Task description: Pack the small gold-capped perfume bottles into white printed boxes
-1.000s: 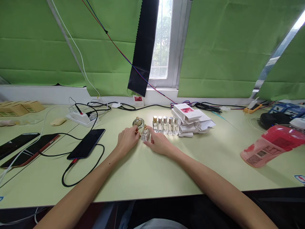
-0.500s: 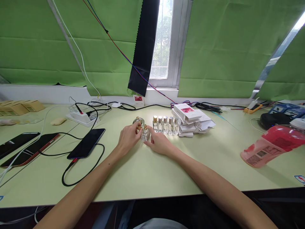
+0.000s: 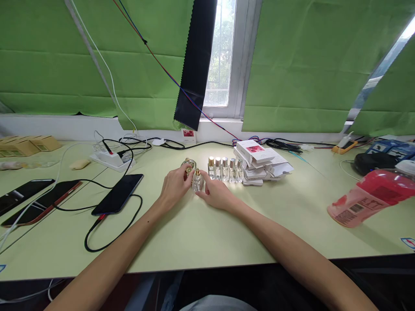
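On the tabletop a small clear glass perfume bottle [image 3: 197, 183] with a gold neck stands upright. The fingers of my right hand [image 3: 216, 191] are closed around its right side. Just left of the bottle, my left hand [image 3: 174, 185] pinches a small round gold piece [image 3: 188, 170], which looks like a cap; its fingers partly hide it. Behind those fingers lies a roundish glass and gold object [image 3: 193, 163], mostly covered, its kind unclear. Several slim perfume vials [image 3: 225, 170] with gold and silver caps stand in a row beyond my right hand.
White printed boxes [image 3: 256, 151] are piled right of the vials. A pink drink bottle [image 3: 363, 198] leans at the right. To the left lie a phone [image 3: 118, 194] on a black cable, two more phones and a power strip [image 3: 112, 160]. Cables run along the wall.
My left fingers have shifted slightly, so more of the gold piece shows between them. The right hand and the perfume bottle stay in place.
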`<move>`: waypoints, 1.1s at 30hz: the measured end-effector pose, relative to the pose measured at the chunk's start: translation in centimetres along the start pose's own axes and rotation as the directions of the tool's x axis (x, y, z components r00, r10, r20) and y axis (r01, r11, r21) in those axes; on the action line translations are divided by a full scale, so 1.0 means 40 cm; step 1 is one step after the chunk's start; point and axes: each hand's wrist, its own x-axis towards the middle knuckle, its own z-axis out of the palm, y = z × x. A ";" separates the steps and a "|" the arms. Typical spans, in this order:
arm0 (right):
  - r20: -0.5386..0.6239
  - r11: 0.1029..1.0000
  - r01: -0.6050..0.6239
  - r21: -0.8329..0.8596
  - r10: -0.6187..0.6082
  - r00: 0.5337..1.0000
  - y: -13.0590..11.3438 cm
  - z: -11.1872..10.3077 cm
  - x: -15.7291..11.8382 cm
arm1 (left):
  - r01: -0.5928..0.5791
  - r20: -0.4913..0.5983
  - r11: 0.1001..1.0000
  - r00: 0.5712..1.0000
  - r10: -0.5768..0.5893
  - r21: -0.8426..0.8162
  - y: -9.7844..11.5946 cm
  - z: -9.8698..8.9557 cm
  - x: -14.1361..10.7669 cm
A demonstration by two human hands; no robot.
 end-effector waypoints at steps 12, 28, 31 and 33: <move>0.000 1.000 -0.001 -0.008 0.001 1.000 -0.002 0.000 0.001 | -0.037 -0.047 0.995 0.998 0.033 -0.097 0.000 0.007 0.002; 0.003 1.000 -0.003 -0.022 0.003 1.000 -0.001 0.000 -0.001 | -0.026 -0.037 0.995 0.999 0.022 -0.093 0.000 0.009 0.002; 0.004 1.000 0.003 -0.017 -0.003 1.000 0.000 0.001 -0.001 | -0.033 -0.075 0.994 0.997 0.026 -0.101 -0.002 0.011 0.002; -0.002 1.000 0.006 -0.016 -0.006 1.000 0.001 0.001 0.000 | -0.046 -0.108 0.991 0.994 0.033 -0.122 -0.001 0.012 0.001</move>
